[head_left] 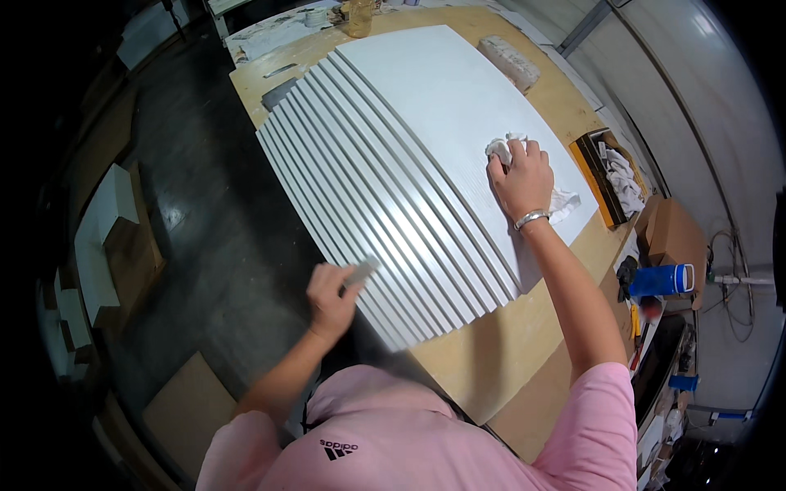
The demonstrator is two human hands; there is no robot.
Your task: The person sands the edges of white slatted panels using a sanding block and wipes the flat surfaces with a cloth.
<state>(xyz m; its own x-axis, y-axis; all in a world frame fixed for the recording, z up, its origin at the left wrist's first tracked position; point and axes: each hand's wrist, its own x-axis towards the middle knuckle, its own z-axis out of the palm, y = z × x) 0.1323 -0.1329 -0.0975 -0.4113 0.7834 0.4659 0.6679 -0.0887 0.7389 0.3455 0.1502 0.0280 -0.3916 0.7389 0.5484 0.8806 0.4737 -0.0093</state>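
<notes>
Left hand (330, 296) closed around a small grey flat sanding block (359, 273), block end protruding up and to the right of the fingers and touching the lower edge of the nearest board. Directly right of that grip: a fanned stack of long white painted boards (385, 172), overlapped like steps, lying on a pale plywood workbench (483, 360). Wide, flat top board (446, 106) of the stack extending up and away from the left grip toward the right hand. Right hand (521, 177) pressed palm-down on the top board near its right edge, fingers curled over a crumpled white cloth (524, 176), cloth showing above the fingertips and again below the wrist. Silver bracelet (530, 218) around that wrist. Right of that grip, at the bench edge: an open box with white rags (610, 176). Lower right of it, beyond the bench: a blue cylindrical container (661, 280).
</notes>
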